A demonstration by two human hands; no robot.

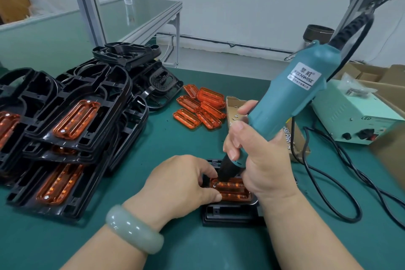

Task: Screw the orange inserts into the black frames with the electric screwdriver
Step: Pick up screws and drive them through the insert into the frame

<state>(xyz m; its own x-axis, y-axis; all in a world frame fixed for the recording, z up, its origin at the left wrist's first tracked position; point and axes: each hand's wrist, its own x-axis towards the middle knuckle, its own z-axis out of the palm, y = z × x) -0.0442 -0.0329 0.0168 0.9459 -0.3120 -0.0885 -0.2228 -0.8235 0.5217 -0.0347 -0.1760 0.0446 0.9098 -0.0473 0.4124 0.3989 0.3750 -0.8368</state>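
Orange insert (230,189) sits in black frame (228,215), lower centre. Left hand (182,182) pinches the insert's edge; right hand (258,155) is wrapped round the electric screwdriver (282,103), tip at the insert's left end. Keep the bit plumb and the frame pinned. Spare inserts (200,108) lie mid-frame.

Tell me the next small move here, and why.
Probably press the screwdriver straight down and drive the screw. Its black tip already sits at the upper left corner of the insert, which lies seated in the frame, and the left hand pins the insert while the right hand grips the tool.
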